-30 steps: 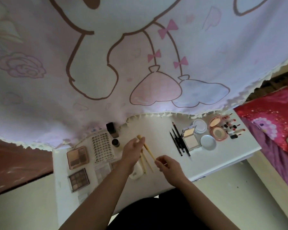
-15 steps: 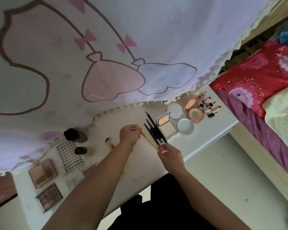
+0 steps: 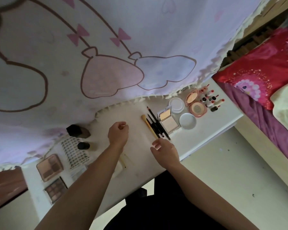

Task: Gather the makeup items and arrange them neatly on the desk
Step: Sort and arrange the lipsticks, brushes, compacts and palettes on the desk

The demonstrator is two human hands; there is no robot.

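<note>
Yellow-handled makeup brush [image 3: 148, 125], pale tufted head pointing away, lying flat on the white desk [image 3: 196, 140] tight against a row of black pencils [image 3: 156, 123]; beyond those, an open square compact [image 3: 167, 120]. Right hand [image 3: 165, 152] just below the handle tip, fingers loosely parted, grasping nothing. Left hand [image 3: 118, 134] curled into a loose fist, apparently empty

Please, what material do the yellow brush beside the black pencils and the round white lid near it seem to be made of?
The yellow brush: its handle looks like pale wood or bamboo, matte; painted plastic is possible. The tip looks like soft bristles, but it is too small to be sure. The round white lid: probably plastic, smooth with a slight sheen, even in colour.
</note>
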